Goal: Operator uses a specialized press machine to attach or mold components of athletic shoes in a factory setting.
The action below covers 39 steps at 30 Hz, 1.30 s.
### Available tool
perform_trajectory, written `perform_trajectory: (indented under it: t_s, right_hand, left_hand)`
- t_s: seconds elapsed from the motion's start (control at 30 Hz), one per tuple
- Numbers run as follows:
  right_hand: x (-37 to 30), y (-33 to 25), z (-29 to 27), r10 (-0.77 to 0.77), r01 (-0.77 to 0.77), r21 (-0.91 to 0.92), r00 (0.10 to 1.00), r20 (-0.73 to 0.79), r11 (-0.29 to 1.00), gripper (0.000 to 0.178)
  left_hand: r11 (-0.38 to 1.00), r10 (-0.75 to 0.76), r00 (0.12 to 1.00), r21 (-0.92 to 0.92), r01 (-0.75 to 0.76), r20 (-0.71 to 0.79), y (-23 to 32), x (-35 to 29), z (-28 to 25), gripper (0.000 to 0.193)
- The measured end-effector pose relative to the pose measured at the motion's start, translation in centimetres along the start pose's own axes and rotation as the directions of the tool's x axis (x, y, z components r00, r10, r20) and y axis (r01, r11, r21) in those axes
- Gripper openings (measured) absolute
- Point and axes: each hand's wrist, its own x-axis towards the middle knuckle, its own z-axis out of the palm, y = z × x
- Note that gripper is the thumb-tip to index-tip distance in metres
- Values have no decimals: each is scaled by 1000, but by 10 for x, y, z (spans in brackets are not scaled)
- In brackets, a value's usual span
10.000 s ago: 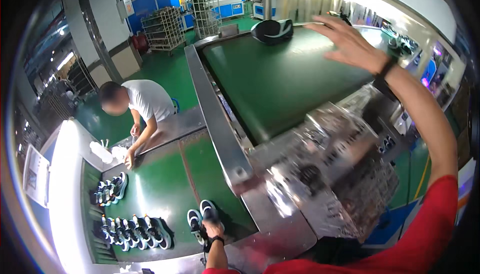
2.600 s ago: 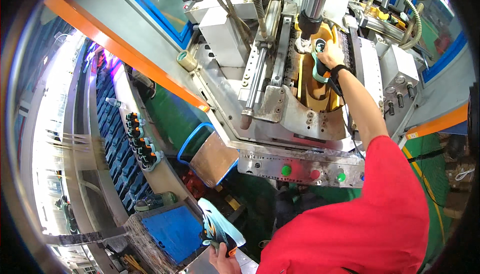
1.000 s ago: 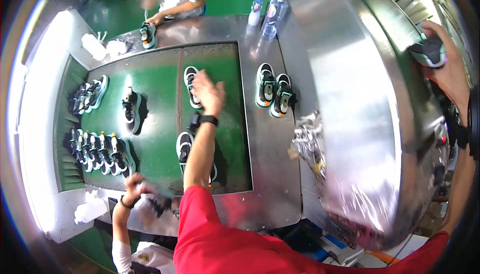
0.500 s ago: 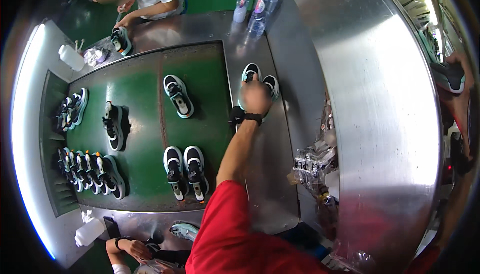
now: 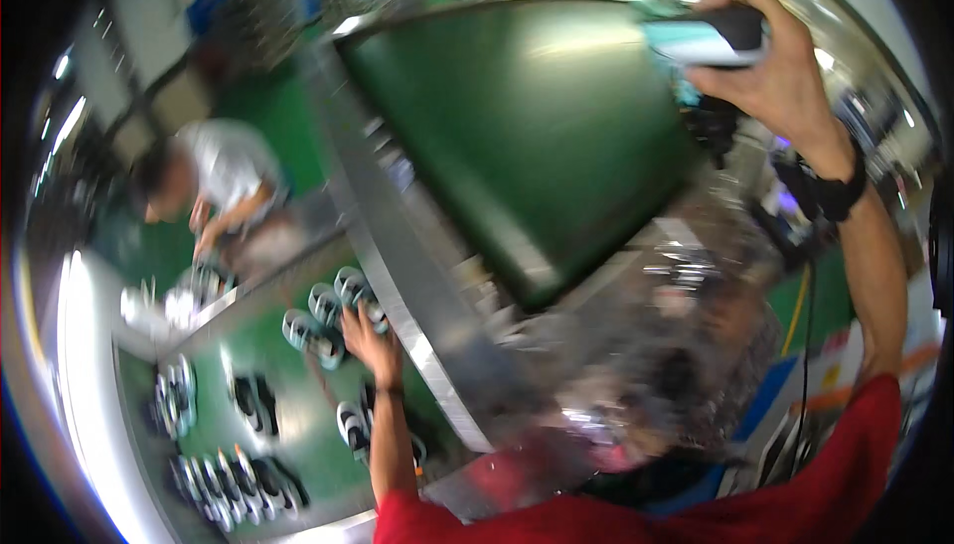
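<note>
My left hand (image 5: 372, 347) rests with its fingers apart at the near end of a pair of dark-and-white sneakers on the green belt. The right sneaker (image 5: 355, 288) and the left sneaker (image 5: 324, 304) of the pair stand side by side, and a third sneaker (image 5: 297, 327) lies just left of them. High at the right, my right hand (image 5: 775, 72) is closed round a black, white and light-blue sneaker (image 5: 704, 39), thumb below and fingers over it. Motion blurs its outline. Both wrists wear dark bands.
A second green surface (image 5: 537, 137) with a metal edge slopes away at centre. Clear plastic wrapping (image 5: 686, 276) is heaped below my right arm. More sneakers (image 5: 238, 484) stand in a row on the green belt (image 5: 313, 445). A co-worker in a white shirt (image 5: 234, 161) handles a shoe at far left.
The view has swung right. My left hand and the sneaker pair have moved from the steel ledge onto the belt. My right hand, holding its sneaker, now shows clearly at upper right.
</note>
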Motion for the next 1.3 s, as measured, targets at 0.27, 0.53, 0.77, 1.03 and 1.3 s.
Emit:
perform_trajectory:
  t_s: [0.27,0.53,0.77,1.03,1.3]
  right_hand:
    - [-223,-19,-215,582,-360,539,745,-325,761,37]
    - [-520,-136,-299,999,-582,813,22,44,-23,63]
    - [-742,-321,-361,776,-598,795,-454,-438,98,88]
    - [-887,-456,-444,48,-643,756,-757,-651,121,61]
    - [-916,-504,-505,-117,-722,662,-653,-748,-204,60]
  left_hand:
    - [312,637,134,-413,856,759,328,-250,-135,60]
    - [335,886,-303,-33,942,350,566,-425,-142,54]
    - [733,680,-623,-335,592,387,630,-685,-208,42]
    - [569,496,-849,-806,162,179,665,-973,-170,89]
    - [246,572,-689,-894,-374,445,703,-1170,-121,103]
